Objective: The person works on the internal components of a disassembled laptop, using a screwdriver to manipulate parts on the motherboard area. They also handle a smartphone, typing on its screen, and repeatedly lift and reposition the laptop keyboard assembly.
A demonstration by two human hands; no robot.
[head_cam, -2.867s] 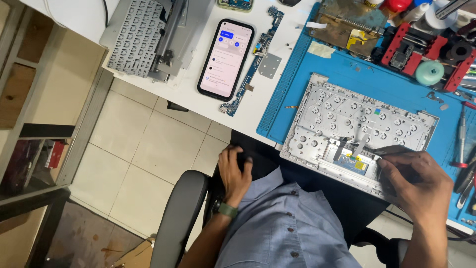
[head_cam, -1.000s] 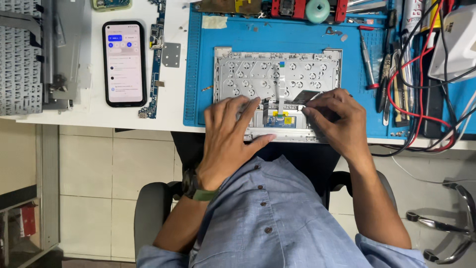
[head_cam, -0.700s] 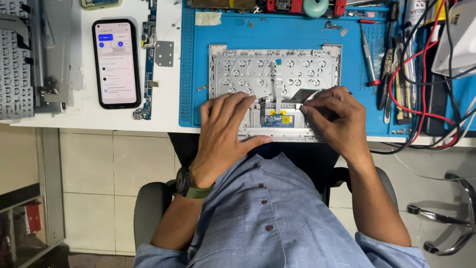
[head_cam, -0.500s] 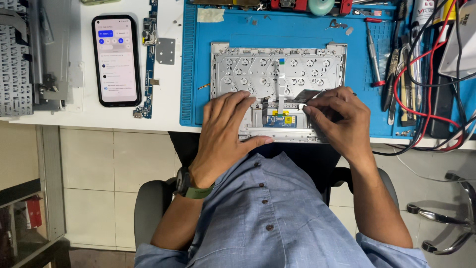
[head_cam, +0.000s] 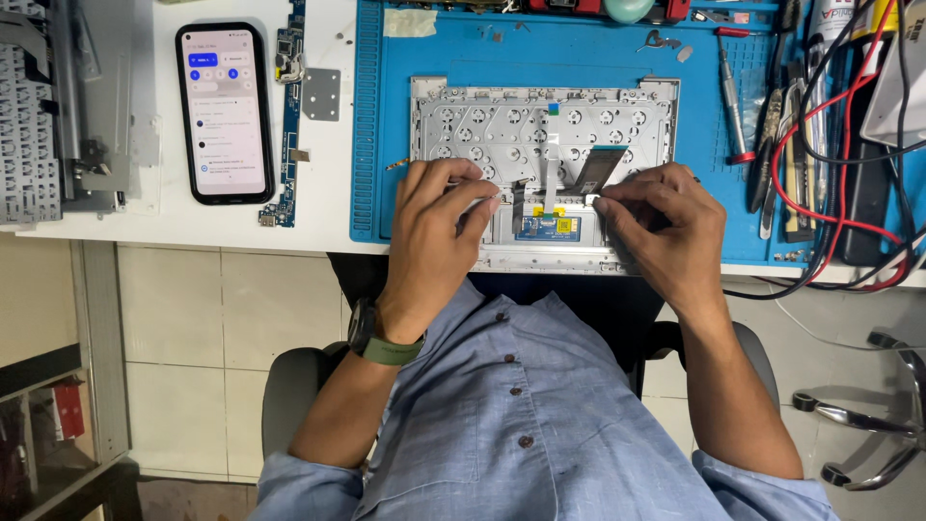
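Observation:
A silver laptop keyboard frame [head_cam: 540, 116] lies underside up on a blue work mat [head_cam: 386, 116]. My left hand [head_cam: 439, 232] rests on its lower left, fingertips curled onto the left end of the trackpad plate [head_cam: 550, 224]. My right hand [head_cam: 666, 232] pinches the plate's right end between thumb and forefinger. A thin white ribbon cable [head_cam: 550, 164] and a wider dark ribbon [head_cam: 598, 166] run down to the plate between my hands. My left wrist wears a green-strapped watch [head_cam: 386, 347].
A lit phone [head_cam: 224, 111], a narrow blue circuit board [head_cam: 289, 96] and a small metal plate [head_cam: 321, 94] lie left of the mat. A grey keyboard part [head_cam: 29, 125] sits far left. A red-ended screwdriver [head_cam: 733, 96], tools and red and black cables [head_cam: 849, 145] crowd the right.
About three seconds ago my left hand was in my lap; it now rests on the frame. Over the last second both hands stayed at the plate, fingers shifting slightly.

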